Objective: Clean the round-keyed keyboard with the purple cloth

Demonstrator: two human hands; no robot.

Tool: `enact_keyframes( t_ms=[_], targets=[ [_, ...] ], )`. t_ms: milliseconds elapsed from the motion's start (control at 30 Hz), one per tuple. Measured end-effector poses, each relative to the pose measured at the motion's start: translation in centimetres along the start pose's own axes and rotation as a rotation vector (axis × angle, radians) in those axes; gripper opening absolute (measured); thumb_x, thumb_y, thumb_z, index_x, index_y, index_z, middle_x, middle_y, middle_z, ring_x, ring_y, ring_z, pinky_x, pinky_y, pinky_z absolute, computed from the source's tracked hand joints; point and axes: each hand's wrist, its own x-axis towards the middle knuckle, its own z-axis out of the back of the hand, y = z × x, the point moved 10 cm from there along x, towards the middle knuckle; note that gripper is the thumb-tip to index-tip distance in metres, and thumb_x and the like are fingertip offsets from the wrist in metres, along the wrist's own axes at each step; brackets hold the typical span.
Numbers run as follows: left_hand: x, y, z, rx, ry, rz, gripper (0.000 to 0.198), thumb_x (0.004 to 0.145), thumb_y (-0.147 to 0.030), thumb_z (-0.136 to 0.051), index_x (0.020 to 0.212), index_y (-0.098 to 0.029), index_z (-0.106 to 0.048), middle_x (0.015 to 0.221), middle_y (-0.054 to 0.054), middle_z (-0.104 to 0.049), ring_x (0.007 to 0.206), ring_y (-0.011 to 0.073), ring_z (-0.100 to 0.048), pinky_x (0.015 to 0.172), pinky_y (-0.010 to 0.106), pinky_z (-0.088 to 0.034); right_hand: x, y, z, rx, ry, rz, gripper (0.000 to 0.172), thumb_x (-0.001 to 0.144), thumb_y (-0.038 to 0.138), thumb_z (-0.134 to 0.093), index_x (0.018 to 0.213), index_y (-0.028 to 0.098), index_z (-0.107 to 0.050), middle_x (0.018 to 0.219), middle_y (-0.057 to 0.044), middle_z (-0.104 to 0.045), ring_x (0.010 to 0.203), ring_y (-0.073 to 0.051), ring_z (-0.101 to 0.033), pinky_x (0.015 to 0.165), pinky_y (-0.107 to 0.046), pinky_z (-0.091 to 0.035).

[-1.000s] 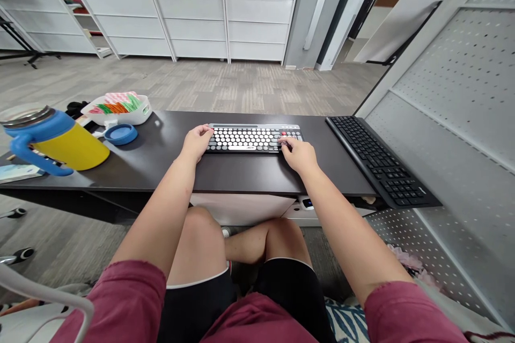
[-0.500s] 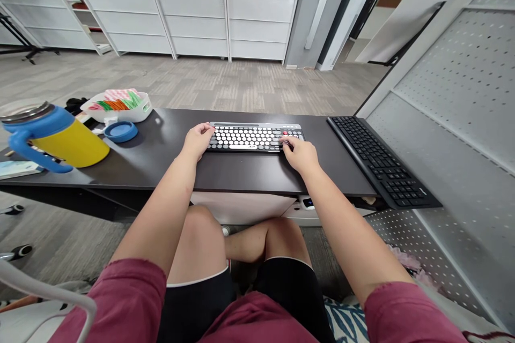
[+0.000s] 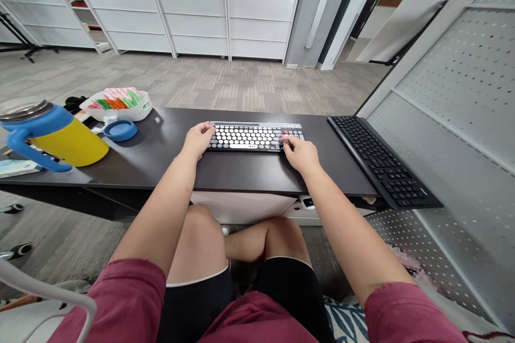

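A compact keyboard (image 3: 245, 137) with round white and grey keys and one red key lies flat on the dark desk (image 3: 241, 174). My left hand (image 3: 198, 140) has its fingers closed on the keyboard's left end, thumb and fingertips at the edge. At the keyboard's lower right part, my right hand (image 3: 300, 153) is closed in a pinch over the keys near the red one; whatever is between its fingertips is too small to make out.
On the left stand a yellow and blue mug (image 3: 76, 142), a blue lid (image 3: 120, 130) and a white basket (image 3: 139, 110) of colourful packets. A black keyboard (image 3: 382, 163) lies at the right, beside a perforated panel (image 3: 458, 80).
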Motion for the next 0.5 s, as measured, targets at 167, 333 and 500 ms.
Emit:
enact_keyframes(
  t_ms=[167, 333, 500],
  targets=[
    [0.0, -0.08, 0.05, 0.029, 0.0, -0.013, 0.009, 0.086, -0.032, -0.075, 0.086, -0.023, -0.077, 0.151, 0.011, -0.073, 0.138, 0.0315, -0.068, 0.128, 0.048, -0.041, -0.03, 0.05, 0.03, 0.008, -0.003, 0.009, 0.037, 0.107, 0.032, -0.054, 0.13, 0.035, -0.082, 0.116, -0.001, -0.086, 0.095, -0.027, -0.077, 0.088, -0.038, -0.055],
    [0.04, -0.13, 0.1, 0.042, 0.0, -0.022, 0.009, 0.086, -0.032, -0.075, 0.087, -0.023, -0.078, 0.15, 0.01, -0.074, 0.138, 0.0314, -0.069, 0.129, 0.048, -0.041, 0.02, -0.01, -0.02, 0.012, -0.004, 0.01, 0.036, 0.107, 0.032, -0.054, 0.13, 0.035, -0.082, 0.12, -0.001, -0.086, 0.097, -0.027, -0.077, 0.09, -0.038, -0.056],
    [0.1, -0.24, 0.03, 0.069, 0.005, -0.038, 0.009, 0.086, -0.033, -0.076, 0.085, -0.024, -0.078, 0.147, 0.01, -0.075, 0.142, 0.0337, -0.065, 0.129, 0.047, -0.04, 0.1, -0.02, -0.03, 0.01, -0.001, 0.011, 0.036, 0.107, 0.032, -0.055, 0.13, 0.036, -0.082, 0.122, 0.0, -0.086, 0.099, -0.027, -0.078, 0.091, -0.039, -0.056]
  ],
)
